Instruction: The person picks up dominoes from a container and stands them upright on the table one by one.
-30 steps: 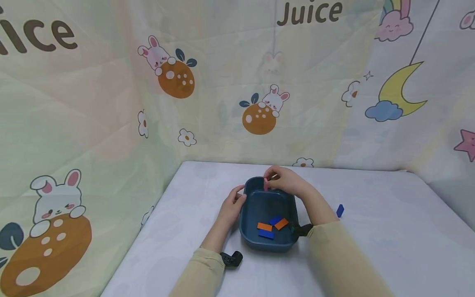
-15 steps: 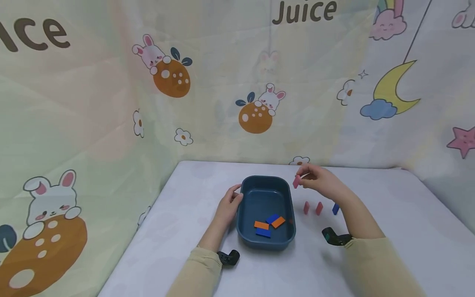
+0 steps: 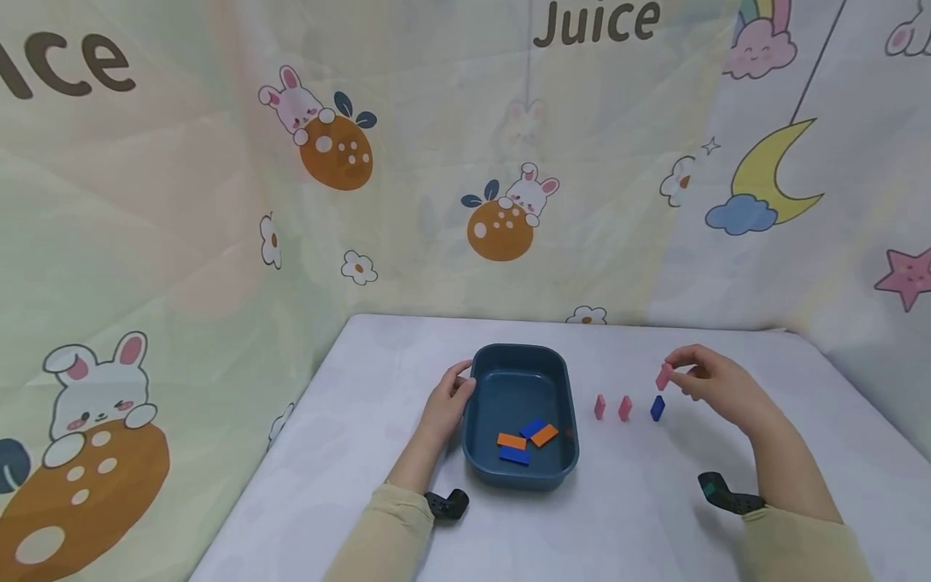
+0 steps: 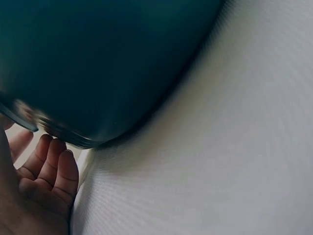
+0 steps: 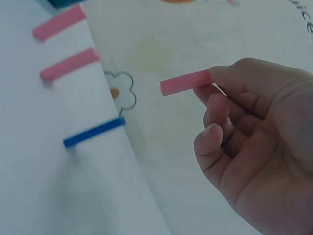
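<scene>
My right hand (image 3: 716, 388) pinches a pink domino (image 5: 186, 82) by one end between thumb and fingers, above the table and over a blue domino (image 3: 658, 408) that stands upright. To its left, two pink dominoes (image 3: 625, 408) also stand on end, in a row with the blue one. My left hand (image 3: 445, 404) holds the left rim of a dark blue plastic box (image 3: 520, 356). In the left wrist view, curled fingers (image 4: 63, 171) sit by its outer wall. Inside the box lie two orange dominoes (image 3: 511, 440) and two blue dominoes (image 3: 515, 456), near the front end.
A white cloth covers the table (image 3: 582, 533). Its far edge meets a printed fabric backdrop (image 3: 407, 202) with rabbits and flowers. Black wrist cameras (image 3: 447, 505) are worn on both arms. The box stands left of the domino row.
My right hand has lifted the pink domino out of the box and carried it right, over the blue domino. The standing pink dominoes have come into view. The left hand stays at the box.
</scene>
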The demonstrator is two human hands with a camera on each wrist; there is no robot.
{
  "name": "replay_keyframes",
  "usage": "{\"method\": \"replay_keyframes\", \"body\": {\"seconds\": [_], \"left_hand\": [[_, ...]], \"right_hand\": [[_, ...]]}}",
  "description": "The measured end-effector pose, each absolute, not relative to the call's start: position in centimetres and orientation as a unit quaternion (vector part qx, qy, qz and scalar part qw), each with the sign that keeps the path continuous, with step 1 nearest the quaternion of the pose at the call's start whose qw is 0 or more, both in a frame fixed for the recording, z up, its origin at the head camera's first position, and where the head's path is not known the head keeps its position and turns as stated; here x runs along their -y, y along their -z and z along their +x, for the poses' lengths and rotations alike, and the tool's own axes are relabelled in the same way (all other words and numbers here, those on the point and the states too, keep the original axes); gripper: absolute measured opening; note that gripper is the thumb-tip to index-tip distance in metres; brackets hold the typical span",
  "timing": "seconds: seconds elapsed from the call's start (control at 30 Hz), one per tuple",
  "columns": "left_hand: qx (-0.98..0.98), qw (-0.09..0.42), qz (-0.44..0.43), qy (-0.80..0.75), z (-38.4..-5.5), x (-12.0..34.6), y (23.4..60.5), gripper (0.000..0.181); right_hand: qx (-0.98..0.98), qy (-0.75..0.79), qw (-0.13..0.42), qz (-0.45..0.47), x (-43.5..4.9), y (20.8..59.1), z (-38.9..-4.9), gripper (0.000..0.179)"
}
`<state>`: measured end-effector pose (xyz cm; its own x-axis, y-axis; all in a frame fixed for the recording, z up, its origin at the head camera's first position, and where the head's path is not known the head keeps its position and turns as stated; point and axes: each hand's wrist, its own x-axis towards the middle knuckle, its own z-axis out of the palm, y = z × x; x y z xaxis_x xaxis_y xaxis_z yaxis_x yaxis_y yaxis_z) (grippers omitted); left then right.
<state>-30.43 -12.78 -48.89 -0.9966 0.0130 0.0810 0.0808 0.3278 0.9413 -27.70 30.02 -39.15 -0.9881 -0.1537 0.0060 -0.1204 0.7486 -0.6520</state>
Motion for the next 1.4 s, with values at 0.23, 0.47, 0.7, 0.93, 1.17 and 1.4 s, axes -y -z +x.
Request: {"method": "replay_keyframes", "body": {"seconds": [0.23, 0.47, 0.7, 0.93, 1.17, 1.4], "left_hand": [[0.814, 0.034, -0.03, 0.579, -30.6, 12.7, 48.9, 0.041], [0.814, 0.028, -0.019, 0.58, -30.6, 12.7, 49.1, 0.041], [0.814, 0.033, -0.027, 0.579, -30.6, 12.9, 49.1, 0.043], [0.814, 0.031, -0.028, 0.58, -30.6, 12.8, 49.1, 0.043], [0.816, 0.027, -0.022, 0.577, -30.5, 12.7, 49.1, 0.043], [0.818, 0.029, -0.02, 0.574, -30.5, 12.7, 49.1, 0.042]], "right_hand": [[-0.939, 0.337, 0.029, -0.056, -32.9, 40.8, -27.6, 0.048], [-0.929, 0.36, 0.07, -0.044, -34.0, 43.1, -28.0, 0.045], [-0.927, 0.367, 0.068, -0.048, -34.1, 44.1, -28.3, 0.039], [-0.929, 0.36, 0.077, -0.038, -34.2, 44.9, -28.1, 0.043], [-0.925, 0.369, 0.08, -0.035, -34.3, 45.3, -28.0, 0.043], [-0.916, 0.39, 0.089, -0.043, -34.7, 46.0, -28.5, 0.049]]}}
